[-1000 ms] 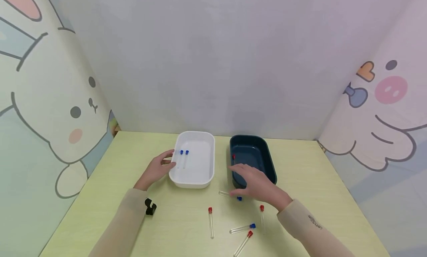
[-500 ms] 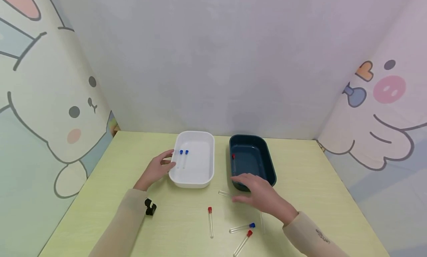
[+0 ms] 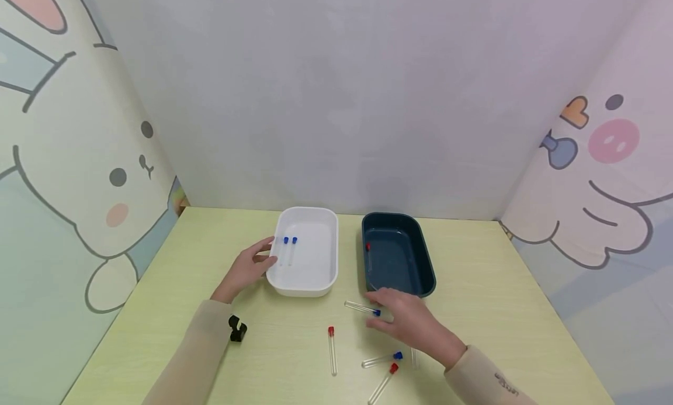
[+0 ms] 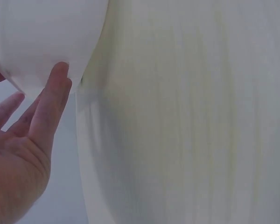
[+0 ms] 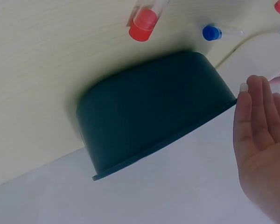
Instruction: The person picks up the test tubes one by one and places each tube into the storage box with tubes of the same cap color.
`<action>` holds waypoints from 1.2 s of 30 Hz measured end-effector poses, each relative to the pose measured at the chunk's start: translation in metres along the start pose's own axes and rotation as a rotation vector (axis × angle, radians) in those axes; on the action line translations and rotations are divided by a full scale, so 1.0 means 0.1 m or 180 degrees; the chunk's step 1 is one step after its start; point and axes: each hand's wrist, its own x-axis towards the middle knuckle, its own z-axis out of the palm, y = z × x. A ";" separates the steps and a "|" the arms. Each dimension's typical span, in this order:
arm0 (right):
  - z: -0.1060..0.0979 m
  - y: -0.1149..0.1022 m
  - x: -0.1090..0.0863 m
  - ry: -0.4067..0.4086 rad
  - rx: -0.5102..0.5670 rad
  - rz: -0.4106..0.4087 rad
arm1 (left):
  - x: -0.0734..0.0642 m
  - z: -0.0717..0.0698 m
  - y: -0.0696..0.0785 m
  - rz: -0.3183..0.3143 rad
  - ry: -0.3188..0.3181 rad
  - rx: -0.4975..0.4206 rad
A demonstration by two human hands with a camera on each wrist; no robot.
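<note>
My left hand (image 3: 246,272) touches the left side of the white tray (image 3: 323,276), its fairly straight fingers against the outer wall (image 4: 51,37) in the left wrist view. Two blue-capped test tubes (image 3: 291,253) lie in that tray. Over the table, at the front edge of the dark teal tray (image 3: 405,259), is my right hand (image 3: 410,320), thumb and fingers apart and holding nothing. Just left of its fingertips lies a blue-capped test tube (image 3: 363,307). The right wrist view shows these fingers (image 5: 256,112) extended beside the dark tray's rim. One red-capped tube (image 3: 368,256) rests inside the dark tray.
Nearer on the table lie a red-capped tube (image 3: 332,351), a blue-capped tube (image 3: 381,360) and another red-capped tube (image 3: 384,383). One more tube (image 3: 413,358) is partly hidden by my right hand. A small black clip-like piece (image 3: 238,329) sits beside my left sleeve.
My right hand has drawn back from over the dark tray toward the near side, uncovering the blue-capped tube's cap and covering a red cap. My left hand stays at the white tray.
</note>
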 end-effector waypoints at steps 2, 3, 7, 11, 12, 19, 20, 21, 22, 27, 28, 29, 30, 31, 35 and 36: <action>0.02 0.00 0.00 -0.0040 -0.0045 0.0038 | 0.00 0.00 0.00 -0.0009 0.0010 -0.0010; 0.03 0.00 0.00 -0.0066 -0.0065 0.0061 | 0.00 0.00 0.00 0.0001 0.0003 -0.0010; 0.06 0.00 -0.01 -0.0123 -0.0136 0.0106 | 0.01 0.01 0.00 0.0005 -0.0002 -0.0038; 0.09 0.01 -0.02 -0.0091 -0.0217 0.0059 | 0.02 0.01 -0.01 0.0030 -0.0010 -0.0056; 0.10 0.01 -0.02 -0.0082 -0.0242 0.0054 | 0.02 0.01 -0.01 0.0027 -0.0010 -0.0059; 0.21 0.07 -0.03 -0.0107 -0.0520 0.0008 | 0.02 0.00 -0.01 -0.0004 -0.0006 0.0008; 0.22 0.07 -0.03 -0.0112 -0.0575 -0.0011 | 0.02 0.00 -0.01 -0.0009 -0.0006 0.0018; 0.23 0.08 -0.03 -0.0111 -0.0632 -0.0034 | 0.02 0.00 -0.01 -0.0012 -0.0003 0.0025; 0.24 0.08 -0.03 -0.0105 -0.0681 -0.0056 | 0.02 0.00 -0.01 -0.0014 -0.0002 0.0029; 0.27 0.07 -0.03 -0.0088 -0.0829 -0.0089 | 0.02 0.00 -0.01 -0.0001 0.0001 0.0015; 0.27 0.07 -0.03 -0.0088 -0.0854 -0.0089 | 0.02 0.00 0.00 0.0004 0.0000 0.0008; 0.28 0.07 -0.03 -0.0089 -0.0883 -0.0092 | 0.02 0.00 0.00 0.0008 -0.0001 0.0004; 0.29 0.07 -0.03 -0.0088 -0.0910 -0.0095 | 0.01 0.00 0.00 0.0012 0.0001 0.0001; 0.30 0.06 -0.03 -0.0087 -0.0934 -0.0099 | 0.01 0.00 0.00 0.0019 0.0002 -0.0003; 0.33 0.06 -0.04 -0.0105 -0.1006 -0.0088 | 0.01 0.00 0.00 0.0048 -0.0001 -0.0005; 0.33 0.05 -0.04 -0.0111 -0.1012 -0.0081 | 0.01 0.00 0.00 0.0056 -0.0004 -0.0008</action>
